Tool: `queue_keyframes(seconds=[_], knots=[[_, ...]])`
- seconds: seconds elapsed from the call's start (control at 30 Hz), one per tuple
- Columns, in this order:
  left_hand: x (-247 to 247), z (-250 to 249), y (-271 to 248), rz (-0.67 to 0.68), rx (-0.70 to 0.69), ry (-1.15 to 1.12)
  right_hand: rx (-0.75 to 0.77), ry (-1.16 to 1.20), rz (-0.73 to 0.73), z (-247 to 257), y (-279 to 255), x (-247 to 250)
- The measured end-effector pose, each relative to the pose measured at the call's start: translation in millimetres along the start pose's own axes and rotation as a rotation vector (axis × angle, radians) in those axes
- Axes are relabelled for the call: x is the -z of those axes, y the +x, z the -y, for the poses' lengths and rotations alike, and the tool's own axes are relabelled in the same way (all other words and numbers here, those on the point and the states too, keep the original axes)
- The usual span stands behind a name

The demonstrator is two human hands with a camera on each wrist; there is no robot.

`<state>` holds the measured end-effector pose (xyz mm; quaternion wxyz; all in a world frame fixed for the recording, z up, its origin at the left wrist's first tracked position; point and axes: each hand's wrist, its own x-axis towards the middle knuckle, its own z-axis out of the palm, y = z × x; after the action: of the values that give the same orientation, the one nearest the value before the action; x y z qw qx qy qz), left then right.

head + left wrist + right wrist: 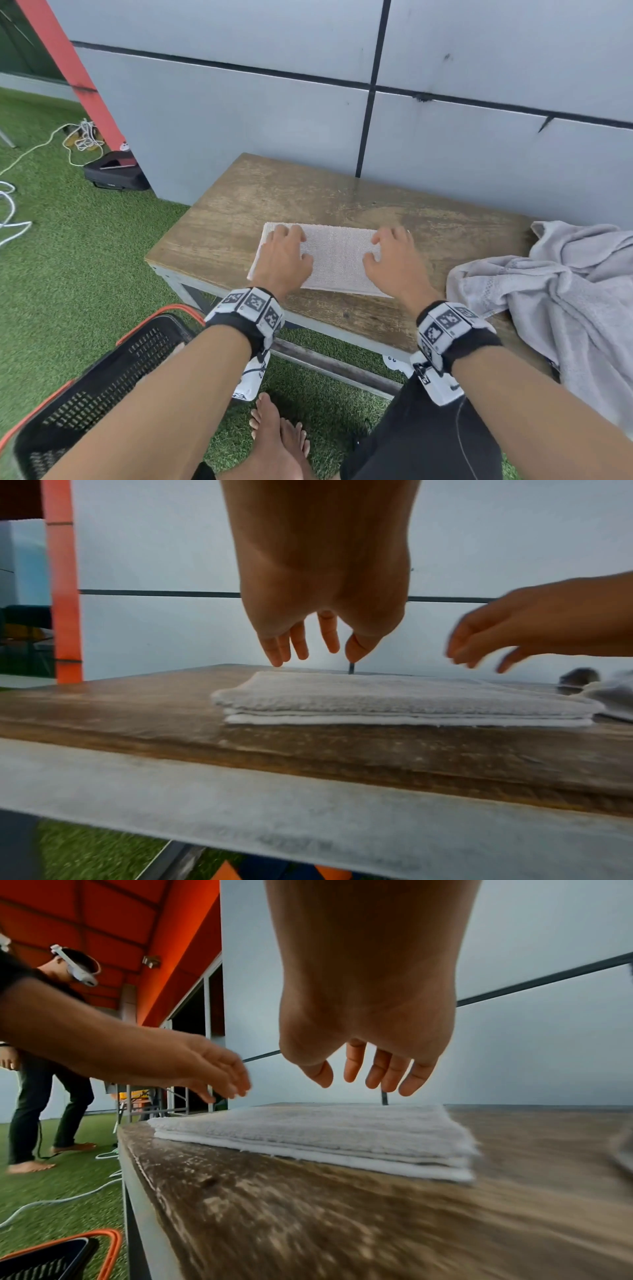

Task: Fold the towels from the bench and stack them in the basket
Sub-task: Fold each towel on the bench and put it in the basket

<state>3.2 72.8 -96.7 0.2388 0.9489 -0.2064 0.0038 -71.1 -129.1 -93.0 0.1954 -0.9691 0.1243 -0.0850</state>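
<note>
Our left hand (282, 255) and right hand (397, 262) hover with loose, spread fingers, grasping nothing, over the folded white towel (337, 258) on the wooden bench (274, 195).

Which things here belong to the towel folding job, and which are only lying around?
Job:
folded towel on the bench
unfolded towels
basket
left hand and right hand, above the folded towel

Lying about:
black case
cables
second person
</note>
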Motion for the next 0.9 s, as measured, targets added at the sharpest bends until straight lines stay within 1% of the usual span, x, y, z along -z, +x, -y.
queue_keyframes(seconds=[0.1,0.17,0.23,0.3,0.4,0.5,0.57,0.63,0.73,0.9], knots=[[-18,-15,15,0.040,-0.063,-0.004,0.053,-0.009,0.102,19,18,-17],[-29,-20,26,0.063,-0.104,0.071,0.068,-0.045,0.147,24,27,-30],[-40,-20,36,0.104,-0.108,0.141,0.066,-0.075,0.215,23,33,-45],[-49,-16,42,0.157,-0.117,0.152,0.064,-0.131,0.271,19,32,-59],[-63,-4,44,0.194,-0.152,0.171,0.082,-0.197,0.267,12,30,-70],[-68,9,42,0.142,-0.169,0.219,0.088,-0.186,0.255,10,29,-70],[-69,11,43,0.135,-0.164,0.210,0.083,-0.201,0.262,9,32,-71],[-69,11,43,0.149,-0.149,0.205,0.068,-0.207,0.292,8,32,-70],[-67,15,44,0.146,-0.109,0.195,0.034,-0.192,0.289,2,32,-64],[-60,31,42,0.152,-0.063,0.176,-0.042,-0.203,0.292,-23,25,-49]])
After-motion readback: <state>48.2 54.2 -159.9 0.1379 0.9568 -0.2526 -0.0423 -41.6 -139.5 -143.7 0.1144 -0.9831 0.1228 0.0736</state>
